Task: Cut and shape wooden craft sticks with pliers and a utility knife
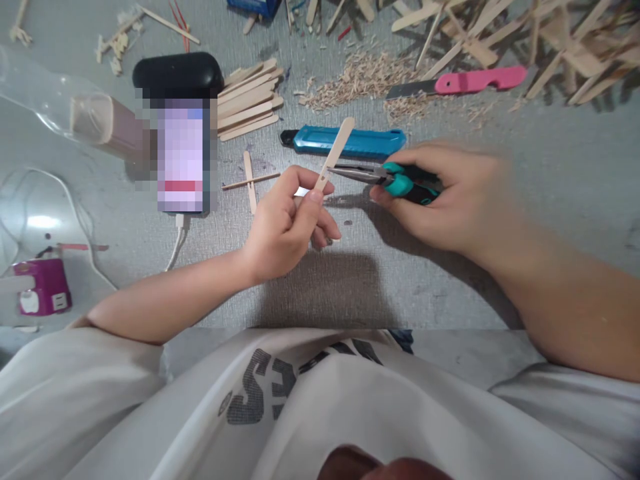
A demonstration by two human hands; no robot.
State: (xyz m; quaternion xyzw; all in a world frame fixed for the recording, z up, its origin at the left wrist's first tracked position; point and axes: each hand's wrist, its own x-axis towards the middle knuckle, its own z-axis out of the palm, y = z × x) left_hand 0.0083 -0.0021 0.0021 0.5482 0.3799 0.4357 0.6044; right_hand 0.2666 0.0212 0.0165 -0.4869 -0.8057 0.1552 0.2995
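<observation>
My left hand (pixel 290 220) pinches the lower end of a wooden craft stick (pixel 341 142), which slants up and to the right. A small dark hole or notch shows in the stick just above my thumb. In my right hand (pixel 450 200) are needle-nose pliers (pixel 395 180) with teal and black handles. Their narrow tips point left and meet the stick's edge close to the notch; whether they grip it, I cannot tell. Behind the stick lies a blue utility knife (pixel 350 141). Left of my left hand, a craft stick (pixel 249 167) and a thin skewer form a cross on the table.
A stack of craft sticks (pixel 250 100) lies beyond the cross. Wood shavings (pixel 360 77) surround a pink-handled blade (pixel 480 80), with joined sticks (pixel 575 53) behind. Leftward are a phone (pixel 180 157) on a cable, a black case (pixel 177 75), a bottle (pixel 100 123) and a purple adapter (pixel 43 287).
</observation>
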